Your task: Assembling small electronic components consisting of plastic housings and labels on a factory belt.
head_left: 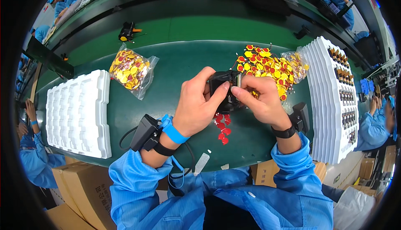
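Both hands hold a small black device (pixel 225 88) above the green table (pixel 175 62). My left hand (pixel 198 102) grips its left side, thumb across the front. My right hand (pixel 261 98) holds its right side, thumb and forefinger pinched at a small metallic part near the top. A loose heap of yellow and red stickers (pixel 267 67) lies just beyond my right hand. A few red stickers (pixel 222 126) lie on the table under the device.
A stack of empty white moulded trays (pixel 77 113) sits at the left. A sealed bag of yellow and red stickers (pixel 131 72) lies beyond it. Stacked white trays holding small dark parts (pixel 334 100) stand at the right. Cardboard boxes (pixel 79 188) and other workers surround the table.
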Demonstrator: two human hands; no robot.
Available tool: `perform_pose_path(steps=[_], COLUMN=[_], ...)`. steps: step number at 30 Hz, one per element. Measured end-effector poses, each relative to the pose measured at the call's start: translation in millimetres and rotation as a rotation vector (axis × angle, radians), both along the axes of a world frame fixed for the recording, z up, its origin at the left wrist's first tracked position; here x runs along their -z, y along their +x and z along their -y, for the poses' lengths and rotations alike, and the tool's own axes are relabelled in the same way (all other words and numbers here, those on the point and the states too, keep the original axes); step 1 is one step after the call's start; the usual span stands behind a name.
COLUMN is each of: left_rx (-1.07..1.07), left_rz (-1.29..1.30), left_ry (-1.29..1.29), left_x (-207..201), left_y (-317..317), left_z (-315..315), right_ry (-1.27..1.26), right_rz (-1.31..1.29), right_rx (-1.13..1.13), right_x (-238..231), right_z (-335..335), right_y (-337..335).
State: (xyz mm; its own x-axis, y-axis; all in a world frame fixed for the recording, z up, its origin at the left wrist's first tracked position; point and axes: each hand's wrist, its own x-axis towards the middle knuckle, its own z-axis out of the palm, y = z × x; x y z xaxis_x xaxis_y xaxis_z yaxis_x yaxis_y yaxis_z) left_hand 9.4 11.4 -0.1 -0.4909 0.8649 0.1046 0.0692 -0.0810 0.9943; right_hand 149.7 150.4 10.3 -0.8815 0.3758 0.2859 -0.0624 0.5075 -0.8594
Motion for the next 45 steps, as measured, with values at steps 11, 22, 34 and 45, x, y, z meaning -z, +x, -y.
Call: perform_pose_path(steps=[11, 22, 34, 45], left_rx=[-0.075, 0.082, -0.183, -0.259], left_rz=[-0.264, -0.179, -0.213, -0.373], left_ry=[0.070, 0.079, 0.159, 0.147], left_x=[1, -1, -11, 1], left_y=[0, -4, -18, -26], left_z=[0, 2, 4, -1], right_ry=[0.282, 0.166, 0.370, 0.235], right_rz=[-0.069, -0.099, 0.107, 0.580], right_rx=[0.009, 0.137, 0.416, 0.525], right_x=[-1, -1, -36, 9], right_z=[6, 21, -117, -184], right_y=[-1, 0, -66, -166])
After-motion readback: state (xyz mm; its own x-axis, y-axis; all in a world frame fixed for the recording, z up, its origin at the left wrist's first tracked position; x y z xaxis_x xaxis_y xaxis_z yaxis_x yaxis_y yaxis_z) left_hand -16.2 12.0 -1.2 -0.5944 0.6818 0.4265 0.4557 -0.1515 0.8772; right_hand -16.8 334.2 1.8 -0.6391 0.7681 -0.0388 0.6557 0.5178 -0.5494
